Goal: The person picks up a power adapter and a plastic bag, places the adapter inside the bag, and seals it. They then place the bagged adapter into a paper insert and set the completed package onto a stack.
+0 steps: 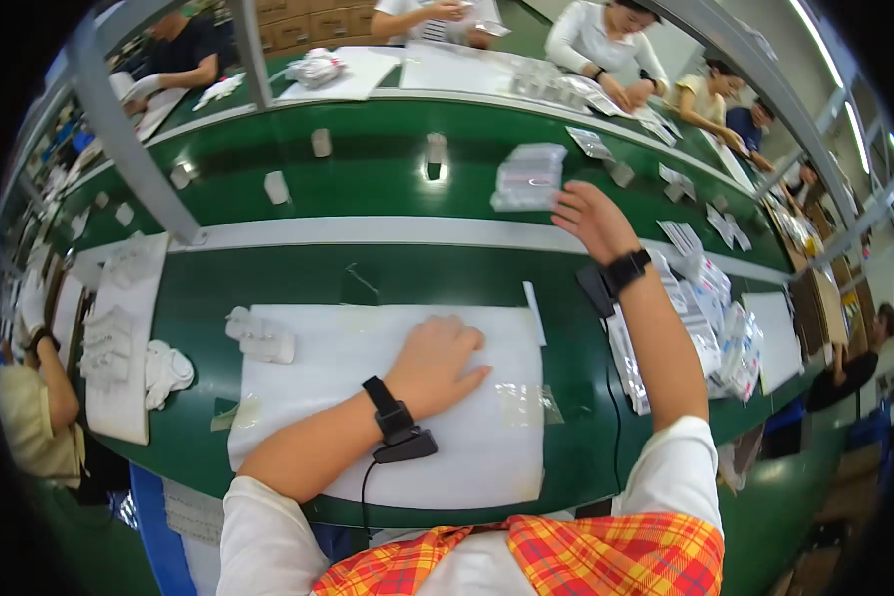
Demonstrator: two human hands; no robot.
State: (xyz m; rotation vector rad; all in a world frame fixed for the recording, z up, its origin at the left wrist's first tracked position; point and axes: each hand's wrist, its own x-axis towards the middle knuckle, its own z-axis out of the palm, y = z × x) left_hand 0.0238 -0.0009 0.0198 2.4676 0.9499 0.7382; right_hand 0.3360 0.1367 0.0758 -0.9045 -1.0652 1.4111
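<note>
My right hand (pixel 598 221) reaches out over the far green belt, fingers stretched and holding nothing that I can make out. Right at its fingertips is a clear plastic packet (pixel 529 179), slightly blurred; whether they still touch is unclear. My left hand (pixel 435 370) rests palm down on a white foam sheet (pixel 467 447), thumb apart from the fingers and nothing in its grasp. At the sheet's upper left corner sits a translucent white plastic part (pixel 260 336). A white strip (pixel 534 313) lies along the sheet's right edge.
Silvery and clear packets (pixel 700 318) are heaped to the right. A white board (pixel 124 348) with translucent parts and a white glove (pixel 167 368) lies left. Small pieces and pouches dot the green belt (pixel 368 179). Grey metal posts (pixel 129 129) frame the bench; co-workers sit beyond and beside it.
</note>
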